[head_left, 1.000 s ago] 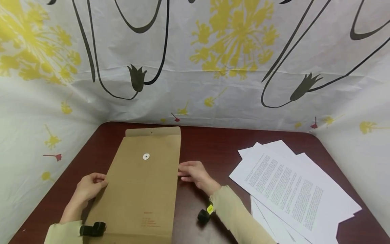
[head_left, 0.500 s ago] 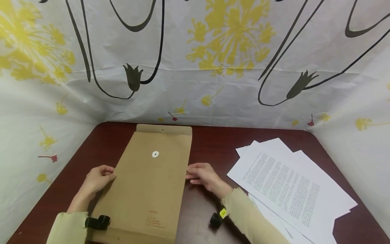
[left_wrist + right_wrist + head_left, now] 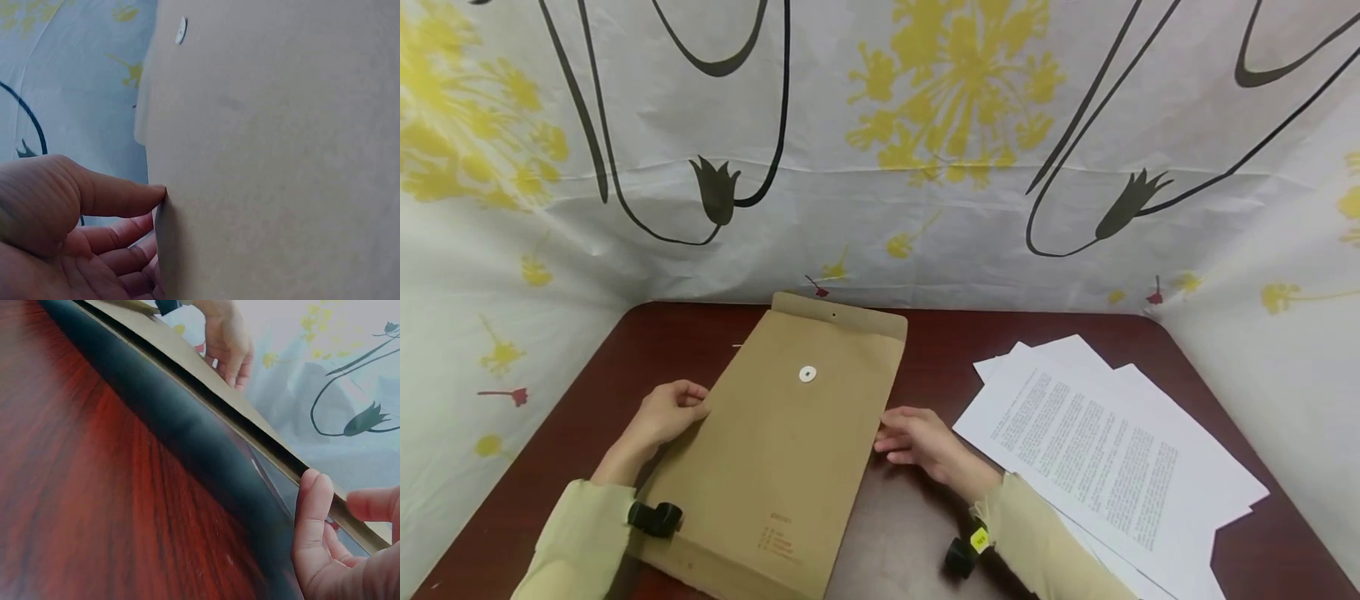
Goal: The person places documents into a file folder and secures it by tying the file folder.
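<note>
Envelope [image 3: 775, 433]: brown, in the lower centre of the head view, lying aslant, its top leaning to the right of the frame.
Flap [image 3: 838, 315]: unfolded at the far end of the envelope, near the back edge of the desk [image 3: 887, 533].
Button [image 3: 807, 374]: a white disc below the flap (it shows again at the top of the left wrist view).
Red print [image 3: 782, 537]: small lines near the bottom of the frame, too blurred to read.
Left hand [image 3: 666, 412]: pinches the envelope's left edge, thumb on the upper face and fingers beneath.
Right hand [image 3: 921, 437]: grips the right edge between thumb and fingers; in the right wrist view a dark gap runs between two brown layers there.
Papers [image 3: 1097, 450]: a fanned pile of white sheets at the lower right of the frame, the top one printed, well apart from the envelope.
Sleeves [image 3: 583, 525]: pale yellow, with a black device [image 3: 656, 518] by the left wrist.
Cloth [image 3: 850, 125]: white, with yellow and dark flower shapes, filling the upper half of the frame.
</note>
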{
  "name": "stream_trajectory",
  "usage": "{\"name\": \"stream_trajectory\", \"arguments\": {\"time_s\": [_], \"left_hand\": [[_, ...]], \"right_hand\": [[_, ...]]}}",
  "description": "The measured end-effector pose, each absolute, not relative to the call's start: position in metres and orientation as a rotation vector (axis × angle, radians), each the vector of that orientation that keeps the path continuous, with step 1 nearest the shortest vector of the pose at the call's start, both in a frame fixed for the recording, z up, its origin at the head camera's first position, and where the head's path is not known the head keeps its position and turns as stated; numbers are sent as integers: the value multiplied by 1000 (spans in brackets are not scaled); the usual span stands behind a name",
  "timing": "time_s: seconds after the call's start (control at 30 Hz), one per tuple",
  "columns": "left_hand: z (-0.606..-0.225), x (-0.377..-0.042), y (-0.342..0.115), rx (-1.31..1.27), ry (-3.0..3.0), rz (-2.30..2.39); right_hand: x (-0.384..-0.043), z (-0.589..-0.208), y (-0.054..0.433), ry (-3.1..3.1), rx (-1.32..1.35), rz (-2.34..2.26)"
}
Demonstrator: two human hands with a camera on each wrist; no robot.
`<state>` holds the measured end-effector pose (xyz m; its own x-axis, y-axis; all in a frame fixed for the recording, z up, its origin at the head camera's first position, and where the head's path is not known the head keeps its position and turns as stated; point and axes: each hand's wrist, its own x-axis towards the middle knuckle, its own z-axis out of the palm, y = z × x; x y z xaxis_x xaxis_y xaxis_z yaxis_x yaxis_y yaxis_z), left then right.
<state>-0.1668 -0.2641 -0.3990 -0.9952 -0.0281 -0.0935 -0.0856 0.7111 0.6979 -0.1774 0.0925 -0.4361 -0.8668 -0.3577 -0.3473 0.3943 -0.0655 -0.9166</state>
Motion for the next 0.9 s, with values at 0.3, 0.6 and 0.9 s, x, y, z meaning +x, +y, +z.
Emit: {"name": "stream_trajectory", "arguments": {"time_s": [0.3,0.6,0.9], "left_hand": [[-400,-184,-248,49,2805,1194],[-399,-199,-227,146,2811,1150],[-401,-215,-207,254,2851,1117]], "right_hand": [[-162,-439,112,1727,-7,-1909],[-138,-441,124,1716,-14,-1890],[-117,-440,123,1686,1,-1899]]}}
